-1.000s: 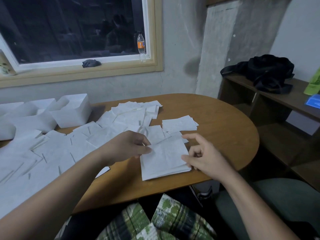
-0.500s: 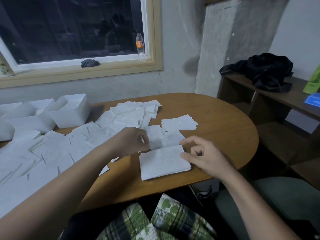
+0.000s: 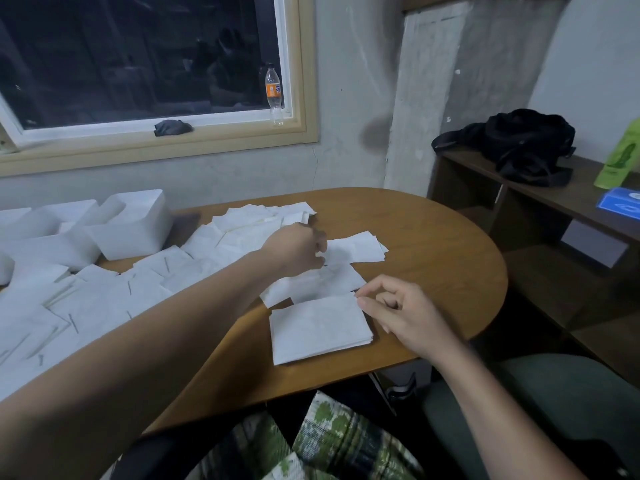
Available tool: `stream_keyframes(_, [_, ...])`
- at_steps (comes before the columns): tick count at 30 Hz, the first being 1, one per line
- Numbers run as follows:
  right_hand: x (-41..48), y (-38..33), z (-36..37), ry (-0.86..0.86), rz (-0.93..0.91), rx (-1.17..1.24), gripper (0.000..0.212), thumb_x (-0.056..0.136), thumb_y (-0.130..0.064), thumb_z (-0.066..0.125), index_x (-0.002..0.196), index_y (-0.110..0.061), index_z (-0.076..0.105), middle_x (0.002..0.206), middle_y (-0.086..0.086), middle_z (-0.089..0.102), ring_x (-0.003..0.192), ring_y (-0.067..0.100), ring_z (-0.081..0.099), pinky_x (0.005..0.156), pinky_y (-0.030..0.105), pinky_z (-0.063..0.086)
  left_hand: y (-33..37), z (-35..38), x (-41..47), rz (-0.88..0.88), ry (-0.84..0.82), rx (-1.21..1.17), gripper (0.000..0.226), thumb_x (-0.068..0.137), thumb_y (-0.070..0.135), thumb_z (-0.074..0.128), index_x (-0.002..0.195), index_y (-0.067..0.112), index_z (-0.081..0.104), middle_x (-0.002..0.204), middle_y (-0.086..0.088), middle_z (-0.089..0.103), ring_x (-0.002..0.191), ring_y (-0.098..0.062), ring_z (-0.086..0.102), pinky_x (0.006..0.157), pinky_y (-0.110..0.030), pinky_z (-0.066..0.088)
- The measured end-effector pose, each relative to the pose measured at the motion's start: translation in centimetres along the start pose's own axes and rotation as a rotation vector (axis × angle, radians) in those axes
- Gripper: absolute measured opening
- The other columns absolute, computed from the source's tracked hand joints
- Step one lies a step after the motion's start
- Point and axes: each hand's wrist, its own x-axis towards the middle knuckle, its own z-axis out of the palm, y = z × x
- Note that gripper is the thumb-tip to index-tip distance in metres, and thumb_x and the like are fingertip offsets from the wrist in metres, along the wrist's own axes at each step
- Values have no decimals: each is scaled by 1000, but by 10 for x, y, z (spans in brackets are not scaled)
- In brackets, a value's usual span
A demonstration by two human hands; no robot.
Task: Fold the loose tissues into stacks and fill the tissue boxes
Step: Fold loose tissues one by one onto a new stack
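One folded stack [image 3: 318, 327]: it lay flat near the front edge of the table [image 3: 433, 271], just before us, roughly squared, though its right edge fanned a little.
Right hand [image 3: 405, 313]: the fingers were loosely curled, with thumb and forefinger tips at the stack's far right corner. We could not tell whether they pinched a sheet or only touched it. We judged that a tug there would skew the top layers.
Unfolded sheet [image 3: 318, 282]: it lay just beyond the stack, at or over its far edge. Dragging it might have pulled the stack's top tissues along.
Left hand [image 3: 298, 249]: it was curled over the paper between that sheet and a small pile [image 3: 360, 249]. It was blurred, so we could not tell if it held anything. Thin sheets cling, so two might have lifted as one.
Left forearm [image 3: 173, 323]: it crossed low over the loose tissues [image 3: 104, 299]. We thought a careless sweep could scatter or crease them.
Tissue boxes [image 3: 135, 230]: these were white and stood far left, well apart from the stack. Carrying the stack that far risked it splaying.
Table edge: with the stack so near the front, a nudge could have slid it into our lap.
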Motion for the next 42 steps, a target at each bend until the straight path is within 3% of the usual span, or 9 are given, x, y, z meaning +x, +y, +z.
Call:
stream_keyframes(6, [0,3,0,4,7,19,9,103,-28,72,100,-20,74,58,22,49,53,19,43,58,30,38,7,2,15,-4,-116,170,29,95,42,76,118,25,73,105,2,70,101,-23,66,84,-40,62])
stream_keyframes(13, [1,5,1,11,21,25,9,103,-27,71,99,-20,73,58,22,49,54,19,43,61,31,39,12,4,22,30,-105,291,24,97,37,73,116,21,72,101,-5,68,94,-28,66,82,-40,62])
stream_keyframes(21, [0,3,0,33,35,18,8,103,-28,71,99,-22,74,58,18,53,53,14,47,61,27,40,6,-4,20,4,69,47,7,90,23,72,97,22,69,94,5,66,86,-20,65,72,-43,63])
stream_keyframes(27, [1,5,1,203,59,42,11,101,-25,72,91,-23,72,61,4,59,60,13,53,65,32,41,10,-26,8,63,224,-59,6,88,19,72,94,18,71,91,4,69,82,-21,63,64,-35,55])
stream_keyframes(31, [5,12,1,418,87,70,11,94,-25,79,91,-29,69,80,-3,69,79,19,67,73,39,53,15,-43,-11,91,263,-141,5,88,21,73,94,21,72,89,8,72,82,-18,66,66,-31,55])
stream_keyframes(34, [10,18,0,509,122,143,31,86,-27,87,107,-36,66,98,-8,70,93,17,69,86,43,60,21,-55,-31,110,268,-223,4,87,25,72,92,26,71,90,10,73,83,-12,69,71,-32,58])
stream_keyframes(38, [9,15,-1,401,117,139,44,85,-33,89,121,-44,68,119,-16,69,110,9,68,94,36,57,33,-62,-60,85,258,-320,5,93,23,75,92,27,72,90,14,74,84,-5,69,73,-26,56])
stream_keyframes(42, [9,15,-2,260,57,64,15,97,-34,78,112,-31,76,114,-4,75,109,24,69,97,59,55,38,-62,-85,2,257,-447,8,94,21,74,90,27,71,87,16,73,88,-4,67,72,-18,51])
